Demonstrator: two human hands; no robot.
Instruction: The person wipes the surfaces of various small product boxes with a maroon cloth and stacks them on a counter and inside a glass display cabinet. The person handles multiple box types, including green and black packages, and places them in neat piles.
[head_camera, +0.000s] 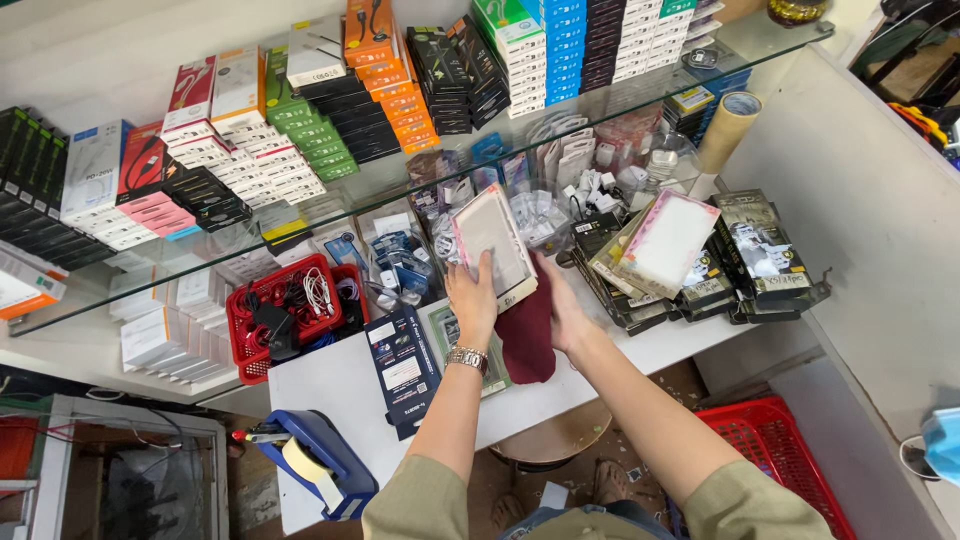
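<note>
Bright, even indoor light from overhead, colours saturated. Shadows soft and short, deepest under the white counter at 7 o'clock. Glass shelf shows pale reflections and mild glare toward 12 o'clock. Wide-angle bend: shelf edge bows, walls lean out at 3 and 9 o'clock. Centre sharp; slight motion blur on right hand; blue face mask at 4 o'clock soft.
</note>
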